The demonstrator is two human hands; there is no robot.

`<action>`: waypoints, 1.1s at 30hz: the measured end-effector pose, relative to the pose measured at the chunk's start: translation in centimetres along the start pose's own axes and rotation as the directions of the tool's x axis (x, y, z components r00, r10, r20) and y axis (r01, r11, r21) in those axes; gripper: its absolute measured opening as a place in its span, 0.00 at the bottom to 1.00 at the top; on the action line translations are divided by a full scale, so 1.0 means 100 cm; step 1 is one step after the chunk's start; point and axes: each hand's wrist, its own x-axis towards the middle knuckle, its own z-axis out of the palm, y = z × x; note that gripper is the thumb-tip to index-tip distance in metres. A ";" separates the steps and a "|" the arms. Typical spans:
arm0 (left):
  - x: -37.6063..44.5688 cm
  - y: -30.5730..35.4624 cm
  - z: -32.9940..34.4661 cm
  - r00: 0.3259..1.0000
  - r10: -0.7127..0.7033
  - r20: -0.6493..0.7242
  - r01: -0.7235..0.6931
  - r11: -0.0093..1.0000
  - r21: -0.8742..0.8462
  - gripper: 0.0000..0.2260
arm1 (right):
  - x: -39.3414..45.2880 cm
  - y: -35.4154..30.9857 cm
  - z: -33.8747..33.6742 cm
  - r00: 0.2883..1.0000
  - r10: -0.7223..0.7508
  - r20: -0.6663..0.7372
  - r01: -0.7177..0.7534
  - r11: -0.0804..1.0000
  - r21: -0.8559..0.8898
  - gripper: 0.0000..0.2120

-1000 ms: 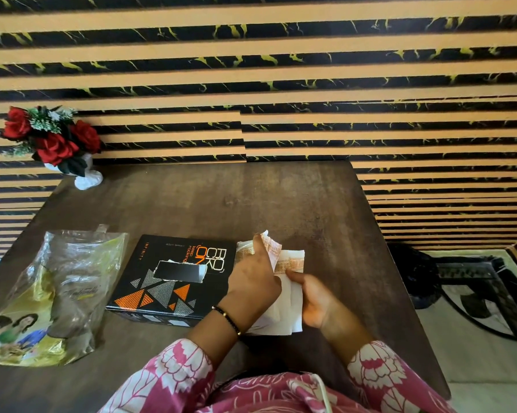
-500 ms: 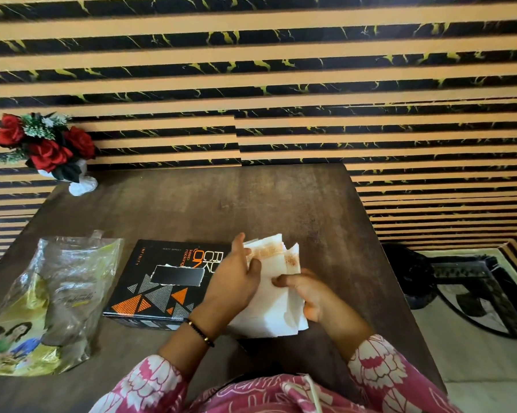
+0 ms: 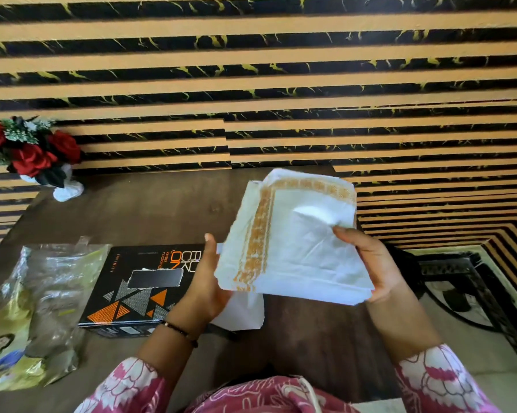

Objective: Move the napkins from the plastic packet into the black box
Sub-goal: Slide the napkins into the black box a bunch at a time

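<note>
A stack of white napkins point(image 3: 299, 242) with orange patterned borders is lifted above the table, fanned and tilted. My right hand point(image 3: 370, 260) grips its right edge with the thumb on top. My left hand point(image 3: 203, 284) supports the stack's lower left edge, and more white napkin point(image 3: 242, 314) hangs below it. The black box point(image 3: 135, 290), printed with orange and grey triangles, lies flat on the table left of my hands, with a torn rectangular slot in its top. The crumpled plastic packet point(image 3: 33, 311) lies at the far left and looks nearly empty.
A white vase of red roses point(image 3: 33, 156) stands at the table's back left corner. The dark wooden table point(image 3: 149, 216) ends just right of my right hand. Beyond that edge, a dark metal stand point(image 3: 460, 281) sits on the floor. A striped wall runs behind.
Both hands have raised the napkin stack from the table beside the box to well above it, and the stack has fanned out and tilted towards me.
</note>
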 end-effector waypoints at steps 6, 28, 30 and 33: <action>0.012 -0.042 -0.002 0.965 -0.211 0.157 0.252 0.912 -0.324 0.17 | 0.001 0.007 0.003 0.999 0.035 0.041 -0.035 0.999 -0.014 0.18; 0.003 -0.027 0.005 0.887 -0.155 0.435 0.394 0.745 -0.538 0.37 | -0.001 0.029 -0.027 0.925 0.105 -0.366 -0.250 0.893 -0.375 0.21; 0.002 -0.027 0.006 0.915 -0.177 0.364 0.371 0.723 -0.583 0.36 | 0.000 0.030 -0.025 0.923 0.111 -0.369 -0.249 0.903 -0.350 0.18; 0.004 -0.026 0.009 0.926 -0.256 0.277 0.371 0.740 -0.560 0.35 | 0.000 0.030 -0.023 0.924 0.085 -0.373 -0.220 0.916 -0.336 0.18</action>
